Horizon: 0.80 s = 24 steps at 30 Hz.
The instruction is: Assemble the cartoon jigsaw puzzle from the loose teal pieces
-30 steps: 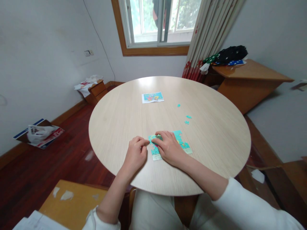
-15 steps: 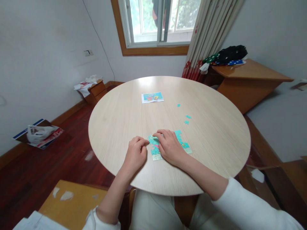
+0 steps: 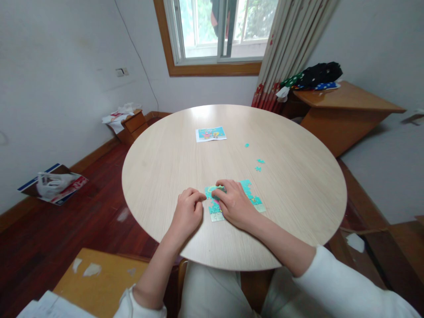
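A partly assembled jigsaw puzzle (image 3: 247, 187), mostly turquoise with a pale lower border, lies flat near the front of the round table (image 3: 159, 163). At its left edge is my left hand (image 3: 189, 207), fingers curled together and the index tip against the border; whatever is between them is hidden. My right hand (image 3: 236, 203) arches over the puzzle's middle and covers much of it. Its thumb and index finger are apart above the upper left part. Loose turquoise puzzle pieces lie beyond: one piece (image 3: 258, 168), another piece (image 3: 260, 161) and a farther piece (image 3: 247, 145).
A printed cartoon picture (image 3: 211, 134) lies farther back on the table. A wooden desk (image 3: 344, 101) with a heap of dark cloth (image 3: 319, 75) stands at the right. On the left floor lies a plastic bag (image 3: 53, 183). A wooden stool (image 3: 102, 269) is at lower left.
My right thumb and index finger have shifted slightly right and spread, showing more of the puzzle's upper left. My left hand has not visibly moved.
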Each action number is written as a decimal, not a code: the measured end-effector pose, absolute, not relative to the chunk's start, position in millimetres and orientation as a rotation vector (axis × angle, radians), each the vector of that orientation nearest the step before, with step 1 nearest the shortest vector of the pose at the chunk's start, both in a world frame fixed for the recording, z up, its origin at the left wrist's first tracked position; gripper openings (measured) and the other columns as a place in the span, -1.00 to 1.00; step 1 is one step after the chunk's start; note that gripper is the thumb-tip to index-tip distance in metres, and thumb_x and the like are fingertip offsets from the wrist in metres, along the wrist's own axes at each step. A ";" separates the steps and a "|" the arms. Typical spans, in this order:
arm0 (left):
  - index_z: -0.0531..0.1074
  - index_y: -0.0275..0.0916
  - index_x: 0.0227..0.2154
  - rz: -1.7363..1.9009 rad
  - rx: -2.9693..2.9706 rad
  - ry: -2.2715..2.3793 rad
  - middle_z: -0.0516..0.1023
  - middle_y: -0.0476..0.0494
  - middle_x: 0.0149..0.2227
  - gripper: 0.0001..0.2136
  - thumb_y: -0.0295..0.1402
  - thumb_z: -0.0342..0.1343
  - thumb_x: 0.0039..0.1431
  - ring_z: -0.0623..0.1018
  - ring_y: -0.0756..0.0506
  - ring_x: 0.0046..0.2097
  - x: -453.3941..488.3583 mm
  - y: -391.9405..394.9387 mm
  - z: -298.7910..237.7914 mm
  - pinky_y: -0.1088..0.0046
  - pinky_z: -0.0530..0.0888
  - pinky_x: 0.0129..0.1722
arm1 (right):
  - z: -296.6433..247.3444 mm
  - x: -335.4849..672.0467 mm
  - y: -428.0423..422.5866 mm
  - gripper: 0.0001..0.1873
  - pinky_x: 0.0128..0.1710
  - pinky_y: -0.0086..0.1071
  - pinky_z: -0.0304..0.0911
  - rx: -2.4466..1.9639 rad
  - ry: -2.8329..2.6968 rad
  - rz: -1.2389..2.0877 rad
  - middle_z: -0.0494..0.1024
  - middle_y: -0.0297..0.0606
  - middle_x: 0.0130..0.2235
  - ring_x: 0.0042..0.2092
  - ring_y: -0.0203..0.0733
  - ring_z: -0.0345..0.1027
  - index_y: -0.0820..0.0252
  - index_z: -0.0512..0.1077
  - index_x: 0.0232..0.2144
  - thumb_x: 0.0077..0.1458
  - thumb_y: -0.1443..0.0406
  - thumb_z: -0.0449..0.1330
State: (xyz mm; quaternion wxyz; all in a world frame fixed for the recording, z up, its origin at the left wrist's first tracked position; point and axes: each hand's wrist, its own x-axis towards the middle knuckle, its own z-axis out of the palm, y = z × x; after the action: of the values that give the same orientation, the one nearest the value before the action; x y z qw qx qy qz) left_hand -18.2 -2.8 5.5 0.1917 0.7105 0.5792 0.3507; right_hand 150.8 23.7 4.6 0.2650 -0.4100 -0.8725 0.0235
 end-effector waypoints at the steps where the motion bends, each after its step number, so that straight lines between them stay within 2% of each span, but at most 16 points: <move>1: 0.46 -0.25 -0.43 0.987 1.996 1.627 0.45 -0.11 -0.35 -0.72 -0.64 -0.12 -0.02 0.42 -0.07 -0.21 -18.3 -2.8 5.2 0.28 0.36 -0.13 | 4.6 151.1 23.7 -0.80 -0.12 -0.20 0.09 -1.104 -2.359 0.064 0.38 -0.08 -0.11 -0.09 -0.09 0.17 0.20 0.42 -0.32 0.07 0.47 0.03; 15: 0.51 -0.26 -0.41 0.983 1.993 1.702 0.46 -0.13 -0.35 -0.72 -0.61 -0.10 0.01 0.43 -0.08 -0.22 -19.8 -1.1 1.9 0.28 0.37 -0.14 | 4.0 151.2 23.9 -0.79 -0.13 -0.20 0.10 -1.095 -2.359 0.082 0.39 -0.09 -0.13 -0.10 -0.10 0.19 0.22 0.45 -0.30 0.07 0.47 0.05; 24: 0.53 -0.23 -0.40 0.988 2.035 1.679 0.47 -0.12 -0.34 -0.70 -0.62 -0.09 -0.01 0.44 -0.08 -0.22 -19.5 -1.3 1.2 0.27 0.36 -0.14 | 2.0 150.8 24.5 -0.80 -0.18 -0.24 0.12 -1.062 -2.350 0.065 0.41 -0.13 -0.22 -0.15 -0.13 0.21 0.20 0.48 -0.37 0.09 0.45 0.06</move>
State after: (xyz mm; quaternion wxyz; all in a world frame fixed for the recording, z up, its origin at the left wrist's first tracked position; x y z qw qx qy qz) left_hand -19.5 -1.3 1.2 0.1616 0.7129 0.5882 0.3460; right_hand 150.8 24.5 2.0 0.2776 -0.3954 -0.8752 0.0241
